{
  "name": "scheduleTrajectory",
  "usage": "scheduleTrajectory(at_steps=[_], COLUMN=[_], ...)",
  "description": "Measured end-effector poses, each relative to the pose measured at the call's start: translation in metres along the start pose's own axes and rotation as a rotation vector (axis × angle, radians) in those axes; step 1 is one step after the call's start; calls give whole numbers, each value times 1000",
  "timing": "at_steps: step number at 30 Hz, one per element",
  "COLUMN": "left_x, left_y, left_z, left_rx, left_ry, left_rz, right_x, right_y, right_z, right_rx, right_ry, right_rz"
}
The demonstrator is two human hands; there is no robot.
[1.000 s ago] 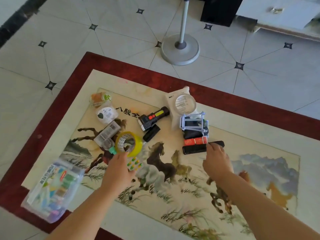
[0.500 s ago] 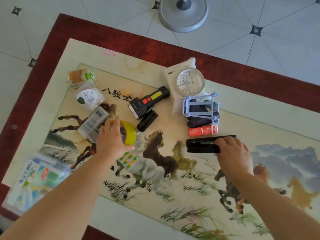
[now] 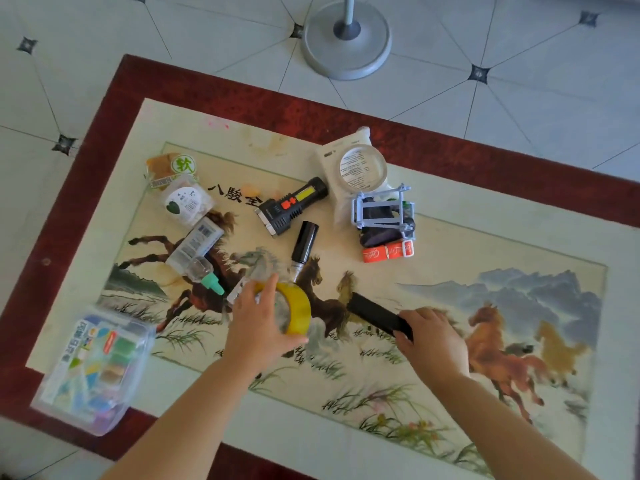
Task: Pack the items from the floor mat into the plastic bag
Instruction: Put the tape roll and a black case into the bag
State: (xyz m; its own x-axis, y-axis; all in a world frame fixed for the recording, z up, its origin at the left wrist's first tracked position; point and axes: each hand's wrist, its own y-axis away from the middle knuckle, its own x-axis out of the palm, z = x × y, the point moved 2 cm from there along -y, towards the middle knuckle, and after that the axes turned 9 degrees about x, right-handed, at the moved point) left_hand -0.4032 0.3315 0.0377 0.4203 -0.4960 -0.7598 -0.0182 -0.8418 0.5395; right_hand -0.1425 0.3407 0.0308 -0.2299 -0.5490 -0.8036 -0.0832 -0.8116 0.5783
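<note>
My left hand grips a yellow tape roll, lifted a little above the floor mat. My right hand holds a long black bar-shaped item by its near end. On the mat lie a black flashlight, a small black cylinder, a clear bottle with a teal cap, a round white packet, a snack packet, a white pouch with a round lens, a grey plastic frame and an orange pack. A clear plastic bag holding colourful items lies at the mat's left near corner.
A round grey stand base with a pole sits on the tiled floor beyond the mat's far edge. The mat's red border frames a horse painting. Its right half carries no items.
My left hand has picked up the yellow tape roll and drawn it nearer. My right hand has closed on the black bar and pulled it toward me and to the left.
</note>
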Motion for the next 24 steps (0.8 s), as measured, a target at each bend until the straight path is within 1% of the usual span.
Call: scheduleTrajectory(at_steps=[3, 8, 12, 15, 18, 21, 24], left_x=[-1, -9, -10, -1, 14, 33, 57], left_y=[34, 93, 137, 172, 213, 257, 301], left_z=[-15, -39, -60, -78, -103, -133, -168], left_rx=[47, 207, 346, 475, 614, 762, 915], left_ry=[-15, -122, -178, -208, -245, -318, -409], left_rz=[27, 74, 89, 100, 146, 216, 261], right_x=[0, -2, 0, 8, 22, 42, 62], right_y=[42, 117, 192, 255, 323, 389, 453], right_z=[2, -4, -18, -32, -51, -73, -97], right_rx=[40, 131, 235, 378, 526, 669, 850], right_ry=[-94, -161, -219, -284, -362, -432, -525], right_rz=[-19, -58, -153, -217, -281, -367, -437])
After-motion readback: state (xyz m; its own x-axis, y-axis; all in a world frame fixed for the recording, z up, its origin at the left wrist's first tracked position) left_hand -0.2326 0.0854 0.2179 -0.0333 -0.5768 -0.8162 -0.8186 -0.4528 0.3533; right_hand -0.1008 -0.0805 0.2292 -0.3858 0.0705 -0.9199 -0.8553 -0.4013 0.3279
